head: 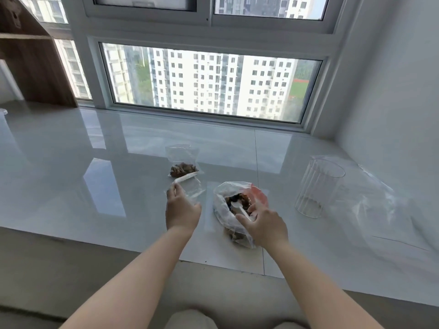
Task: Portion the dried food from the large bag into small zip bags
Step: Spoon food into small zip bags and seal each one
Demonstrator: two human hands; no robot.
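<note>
Large bag (228, 214): sitting open on the glossy sill (95, 162), beneath the right hand.
Right hand (266, 224): fingers pinching a white scoop (241, 210) inside it.
Left hand (181, 211): fingers gripping an empty zip bag (190, 186).
Filled zip bag (183, 166): lying just beyond.

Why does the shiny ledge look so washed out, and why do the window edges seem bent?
In the head view, daylight from the window reflects as glare off the glossy sill, hiding its surface; the wide-angle lens bows the frame lines; the clear glass jar and empty zip bag in the left hand are faint; the right hand is slightly soft.
</note>
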